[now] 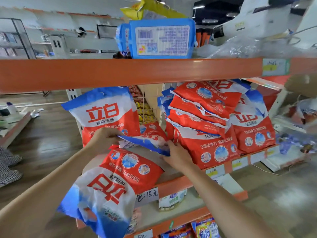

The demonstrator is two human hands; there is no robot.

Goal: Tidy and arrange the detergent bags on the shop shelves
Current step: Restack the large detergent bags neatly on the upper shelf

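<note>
We see the left hand (104, 138) pinching the blue left corner of a flat detergent bag (145, 141) on the middle shelf (173, 184), while the right hand (175, 154) grips its right edge with curled fingers. Both forearms reach up and inward across another bag (111, 189) overhanging the shelf front.

Open gap (151, 107) between upright bag (104, 115) and leaning stack (202, 107) — orange beam (130, 73) overhead
</note>
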